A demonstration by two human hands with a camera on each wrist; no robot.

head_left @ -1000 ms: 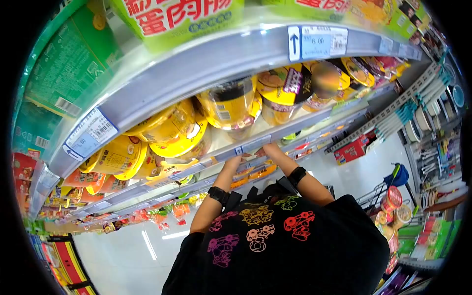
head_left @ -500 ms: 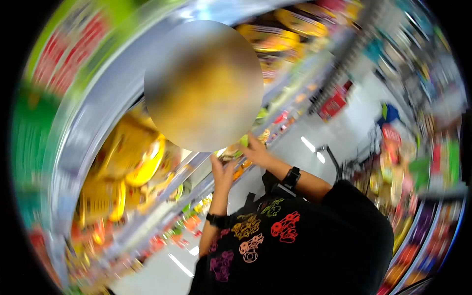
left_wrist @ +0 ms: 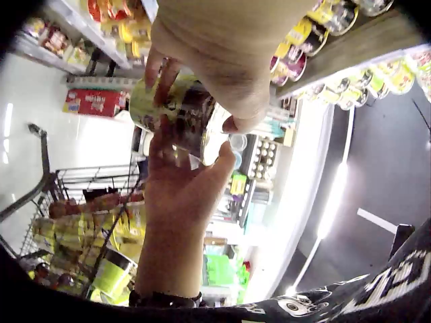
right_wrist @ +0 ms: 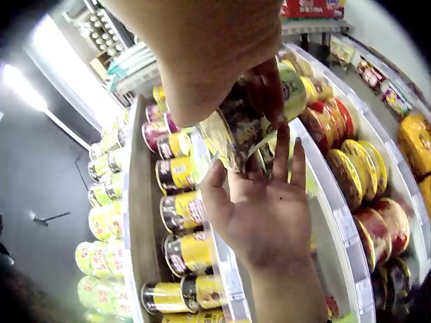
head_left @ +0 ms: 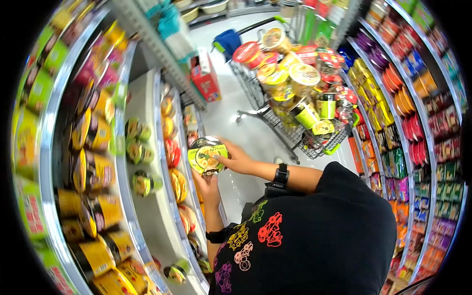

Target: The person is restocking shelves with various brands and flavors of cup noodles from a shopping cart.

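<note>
A green and black instant noodle cup (head_left: 206, 156) is held between both hands in front of the shelf, its printed round lid turned up toward the head view. The left hand (head_left: 208, 188) grips it from the near side and below. From the right, the right hand (head_left: 237, 158) holds it, thumb lying over the lid. In the left wrist view, fingers of both hands curl round the cup (left_wrist: 192, 118). The right wrist view has the cup (right_wrist: 232, 131) partly covered by the right hand (right_wrist: 202, 54), with the left hand (right_wrist: 269, 208) below.
A wire shopping cart (head_left: 281, 132) heaped with noodle cups stands ahead to the right. Shelves of yellow noodle cups (head_left: 98, 169) run along the left, with several green cups (head_left: 143, 183) on the tier beside them. Packet shelves (head_left: 388, 115) line the right.
The head view has swung from the shelf toward the cart. Both hands, earlier reaching at the shelf edge, are now drawn back and together around the noodle cup.
</note>
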